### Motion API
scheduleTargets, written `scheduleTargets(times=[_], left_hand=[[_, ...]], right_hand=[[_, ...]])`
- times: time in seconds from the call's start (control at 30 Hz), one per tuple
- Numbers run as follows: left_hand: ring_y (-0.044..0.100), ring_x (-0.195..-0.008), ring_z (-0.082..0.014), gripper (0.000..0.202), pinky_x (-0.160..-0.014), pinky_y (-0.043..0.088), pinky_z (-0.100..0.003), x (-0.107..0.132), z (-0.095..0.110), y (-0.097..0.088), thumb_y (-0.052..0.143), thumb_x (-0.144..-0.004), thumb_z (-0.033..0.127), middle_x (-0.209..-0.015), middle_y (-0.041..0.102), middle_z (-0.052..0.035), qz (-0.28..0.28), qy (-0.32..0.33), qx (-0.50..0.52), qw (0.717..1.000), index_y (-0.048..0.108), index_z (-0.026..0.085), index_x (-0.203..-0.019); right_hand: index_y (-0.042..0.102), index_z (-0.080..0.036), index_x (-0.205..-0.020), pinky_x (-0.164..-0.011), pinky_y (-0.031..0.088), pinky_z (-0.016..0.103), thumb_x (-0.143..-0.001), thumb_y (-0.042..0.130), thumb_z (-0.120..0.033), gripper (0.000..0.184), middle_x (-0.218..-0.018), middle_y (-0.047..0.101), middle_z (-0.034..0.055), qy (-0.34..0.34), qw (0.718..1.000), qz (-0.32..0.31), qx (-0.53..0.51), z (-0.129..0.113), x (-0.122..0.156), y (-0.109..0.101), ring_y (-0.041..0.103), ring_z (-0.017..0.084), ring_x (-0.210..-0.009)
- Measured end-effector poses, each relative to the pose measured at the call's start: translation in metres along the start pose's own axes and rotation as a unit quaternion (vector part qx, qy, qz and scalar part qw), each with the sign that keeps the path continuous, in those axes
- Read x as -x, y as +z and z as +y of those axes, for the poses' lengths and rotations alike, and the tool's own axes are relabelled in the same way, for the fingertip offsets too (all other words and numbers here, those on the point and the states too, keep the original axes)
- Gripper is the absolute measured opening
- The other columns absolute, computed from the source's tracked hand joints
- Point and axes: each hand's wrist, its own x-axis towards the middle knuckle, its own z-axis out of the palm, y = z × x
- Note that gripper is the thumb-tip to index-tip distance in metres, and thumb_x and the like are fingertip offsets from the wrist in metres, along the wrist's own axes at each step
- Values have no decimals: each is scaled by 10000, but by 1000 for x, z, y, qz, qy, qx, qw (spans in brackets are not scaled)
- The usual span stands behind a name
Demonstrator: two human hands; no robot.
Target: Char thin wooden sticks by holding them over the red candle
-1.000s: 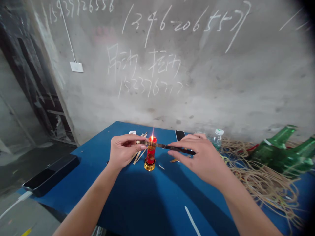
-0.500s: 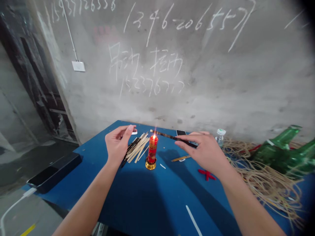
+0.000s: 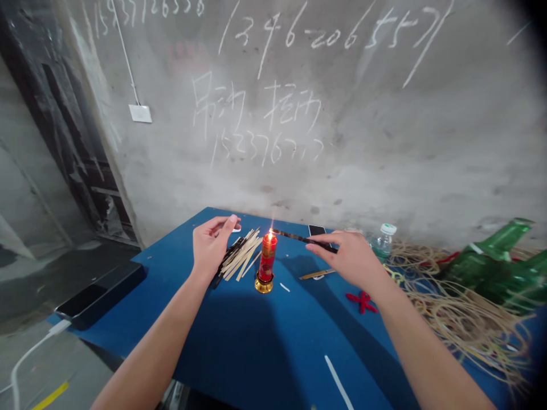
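Observation:
A lit red candle stands upright in a gold-coloured holder. My right hand pinches a thin, dark-blackened stick at its near end. The stick points left, its far tip at the candle flame. To the left of the candle, my left hand is raised with curled fingers and the thumb against them; nothing shows in it. Just beside it lies a pile of flat sticks, some pale and some black. A small white object is partly hidden behind my left fingers.
On the blue table a black box-like device with a white cable sits at the left edge. Right are a phone, brown strip, red piece, clear bottle, tangled cord and green bottles.
The dark stick has shifted so its tip, earlier just above and past the flame, now meets it from the right. The left hand stays beside the pile. The whole view has shifted slightly.

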Motion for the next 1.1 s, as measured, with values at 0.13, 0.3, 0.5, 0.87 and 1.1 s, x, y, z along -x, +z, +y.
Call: scheduleTargets(times=[0.13, 0.3, 0.5, 0.87, 1.1], left_hand=[[731, -773, -195, 236, -755, 573, -305, 0, -1, 0, 728, -874, 400, -824, 786, -70, 1, -2, -8, 1000, 803, 178, -840], [725, -738, -193, 238, -712, 577, -305, -1, 0, -1, 724, -872, 405, -798, 783, -65, -2, -14, -12, 1000, 806, 183, -845], [718, -732, -185, 236, -704, 569, -294, -2, -2, -3, 733, -870, 412, -805, 782, -56, -7, -17, -12, 1000, 808, 190, -842], [718, -731, -191, 237, -698, 570, -297, -1, -3, -3, 723, -874, 412, -799, 780, -55, -10, -16, -18, 1000, 807, 191, -858], [720, -743, -194, 243, -698, 574, -300, -1, -2, -3, 722, -871, 416, -804, 781, -62, -9, -23, -16, 1000, 803, 190, -839]], right_hand=[[842, -357, -1000, -774, 525, 439, -918, 662, -511, 251, -917, 811, 26, -7, 1000, 4, 11, 0, -1, 1, 729, 245, -782], [839, -347, -1020, -796, 520, 447, -917, 672, -497, 247, -918, 808, 28, 3, 1000, -4, 2, -1, -1, -1, 724, 252, -812], [842, -345, -1018, -841, 514, 478, -913, 657, -512, 271, -922, 806, 46, 3, 1000, -11, 6, -2, 0, -2, 718, 274, -847], [842, -358, -1015, -895, 492, 517, -918, 632, -536, 293, -925, 803, 54, 9, 999, -30, 12, -2, 0, -2, 705, 288, -879], [838, -363, -1003, -831, 531, 483, -911, 676, -470, 215, -943, 813, 28, -18, 1000, 1, 4, 0, 0, -1, 725, 259, -840]])
